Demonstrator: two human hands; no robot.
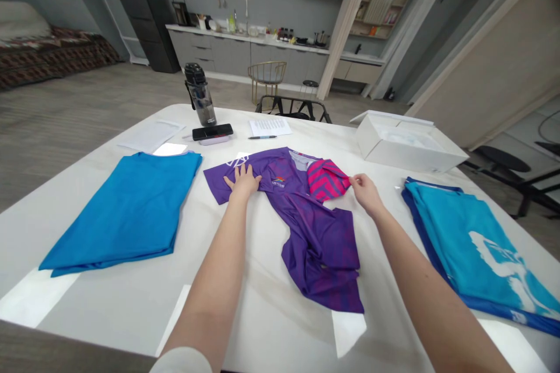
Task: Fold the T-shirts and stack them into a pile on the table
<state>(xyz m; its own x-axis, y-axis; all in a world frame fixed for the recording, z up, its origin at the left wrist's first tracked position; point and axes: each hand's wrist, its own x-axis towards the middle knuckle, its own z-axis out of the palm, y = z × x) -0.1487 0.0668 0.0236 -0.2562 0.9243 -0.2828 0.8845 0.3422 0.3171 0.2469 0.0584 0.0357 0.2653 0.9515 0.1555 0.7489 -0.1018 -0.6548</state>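
A purple short-sleeved shirt [321, 233] lies bunched and partly twisted on the table, its collar toward the far side. My left hand [244, 182] rests flat on its left sleeve, fingers spread. At the other side, my right hand [365, 191] pinches the tip of the pink and purple patterned sleeve. The lower part of the shirt is rumpled toward me. A folded blue shirt [126, 213] lies to the left. On the right is a stack of folded shirts [464, 227], the top one turquoise with a white print.
On the white table [210, 303], a water bottle [202, 99], a phone [212, 132], a pen [262, 137] and a printed paper [273, 127] stand or lie toward the back. An open white box [406, 143] sits at the far right. A black chair [293, 108] is behind the table.
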